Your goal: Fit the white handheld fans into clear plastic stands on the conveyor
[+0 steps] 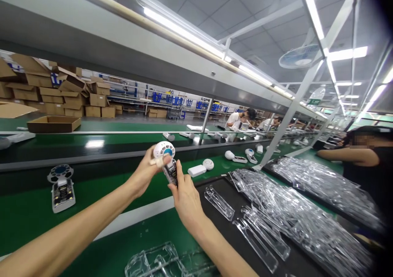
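Cardboard boxes [58, 98] are piled at the far left of the workshop, and a long grey beam [147, 51] slants over the line from there. Nearer to me on that side, an opened unit [63, 197] lies on the green surface [24, 203], its dark round grille at the top and its circuitry bare.

From my remote seat I find the handheld device [170, 172] near mid-view, raised above that surface between both hands. It has a white round head with dark slots circling a blue centre, and below that a narrow body showing a dark circuit board.

My left hand [146, 169] is closed around the head, its thumb, which wears a pale covering, pressed across the lower front. My right hand [188, 197] holds the body in a narrow pinch, forefinger along the right edge and thumb at the lower end.

Fingers hide the neck and part of the board, and I cannot make out what the left fingertips do behind the head. Further right sit a white casing [197, 170] with a round head, then loose clear strips [219, 203] and a glaring heap of clear plastic [285, 203], whose single pieces blur together. At the right edge a person [365, 158] in dark clothing is partly cut off by shadow.
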{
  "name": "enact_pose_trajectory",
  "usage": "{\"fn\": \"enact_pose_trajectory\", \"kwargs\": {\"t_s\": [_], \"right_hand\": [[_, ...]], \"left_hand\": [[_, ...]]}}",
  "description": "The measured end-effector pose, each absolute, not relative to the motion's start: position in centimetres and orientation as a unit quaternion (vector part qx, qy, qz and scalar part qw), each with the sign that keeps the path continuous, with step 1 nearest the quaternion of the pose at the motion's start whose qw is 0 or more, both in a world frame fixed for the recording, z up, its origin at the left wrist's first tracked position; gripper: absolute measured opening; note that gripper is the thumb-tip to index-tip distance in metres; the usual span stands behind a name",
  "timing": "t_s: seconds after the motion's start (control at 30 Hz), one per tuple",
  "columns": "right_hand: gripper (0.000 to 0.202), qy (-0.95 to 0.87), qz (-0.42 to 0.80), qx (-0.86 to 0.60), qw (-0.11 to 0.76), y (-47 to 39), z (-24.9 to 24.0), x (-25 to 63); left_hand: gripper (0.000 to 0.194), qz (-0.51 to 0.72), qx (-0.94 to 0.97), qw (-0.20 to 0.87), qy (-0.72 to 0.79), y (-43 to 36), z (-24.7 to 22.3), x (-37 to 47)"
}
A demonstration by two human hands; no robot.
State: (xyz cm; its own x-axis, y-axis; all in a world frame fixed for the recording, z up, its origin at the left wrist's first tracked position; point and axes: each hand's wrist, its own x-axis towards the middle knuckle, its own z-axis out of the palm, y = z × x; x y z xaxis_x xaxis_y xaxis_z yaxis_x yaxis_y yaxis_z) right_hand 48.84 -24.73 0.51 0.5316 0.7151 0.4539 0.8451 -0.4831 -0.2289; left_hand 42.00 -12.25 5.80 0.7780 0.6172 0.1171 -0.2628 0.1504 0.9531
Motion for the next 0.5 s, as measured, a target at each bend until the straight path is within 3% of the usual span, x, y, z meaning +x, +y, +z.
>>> {"fn": "enact_pose_trajectory", "kwargs": {"t_s": [0.13, 0.27, 0.33, 0.5], "right_hand": [[0.056, -0.486, -0.117, -0.829, 0.251, -25.7, 1.3, 48.3], [0.042, -0.385, -0.036, -0.796, 0.465, -25.2, 2.0, 49.3], [0.044, -0.302, -0.006, -0.779, 0.549, -24.5, 2.4, 50.4], [0.05, -0.269, -0.02, -0.785, 0.558, -23.4, 2.7, 52.1]], "left_hand": [[0.056, 0.177, 0.572, 0.783, 0.169, -13.0, 3.1, 41.8], [0.055, 0.263, 0.573, 0.752, 0.193, -14.3, 3.3, 41.7], [0.056, 0.311, 0.581, 0.73, 0.181, -15.0, 4.0, 41.7], [0.057, 0.352, 0.577, 0.712, 0.192, -16.4, 4.3, 41.9]]}}
